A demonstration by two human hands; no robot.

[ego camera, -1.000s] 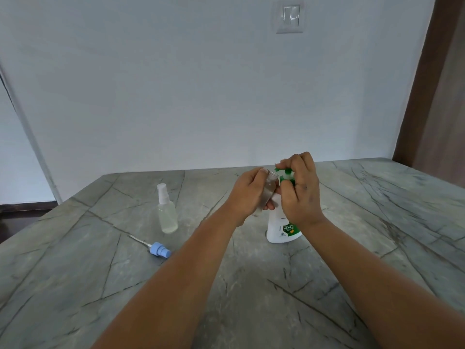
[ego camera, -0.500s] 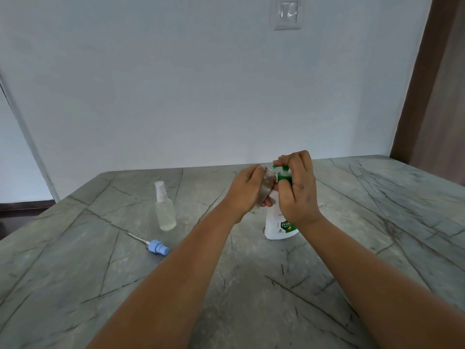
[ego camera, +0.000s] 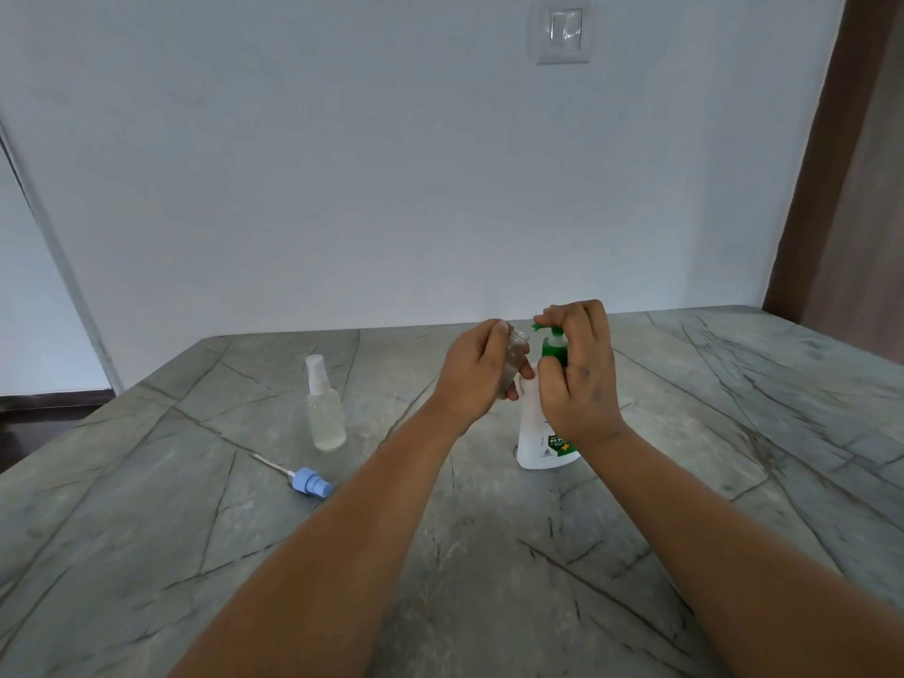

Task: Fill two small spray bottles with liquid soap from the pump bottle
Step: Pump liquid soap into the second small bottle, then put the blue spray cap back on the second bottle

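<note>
Holding: left hand (ego camera: 472, 376) curls its fingers and thumb round a small clear open spray bottle (ego camera: 514, 358), lifted off the table and tilted, its uncapped mouth toward the pump's green nozzle tip (ego camera: 537, 327).
Nozzle and mouth: just beside each other; whether they touch cannot be told.
Pump bottle (ego camera: 540, 433): white, with a green label low on its front, standing upright on the table just right of centre.
Pump head (ego camera: 555, 345): green collar with a white stem showing above it, mostly covered by the right hand.
Right hand (ego camera: 577, 371): fingers curled over the top of the pump head, the heel of the hand in front of the bottle's shoulder.
Hands together: side by side, the left thumb close against the right hand.
Second spray bottle (ego camera: 324, 408): clear, white sprayer cap on, standing upright well to the left of the hands; pale liquid seems to sit in its lower part.
Loose sprayer top (ego camera: 309, 483): blue, with a thin white tube, lying on its side near the second bottle, toward the viewer.
Table (ego camera: 489, 579): grey-green stone with dark veins.
Behind: a plain white wall with a light switch (ego camera: 562, 30) high up; a brown door frame (ego camera: 826, 163) at the right edge.
</note>
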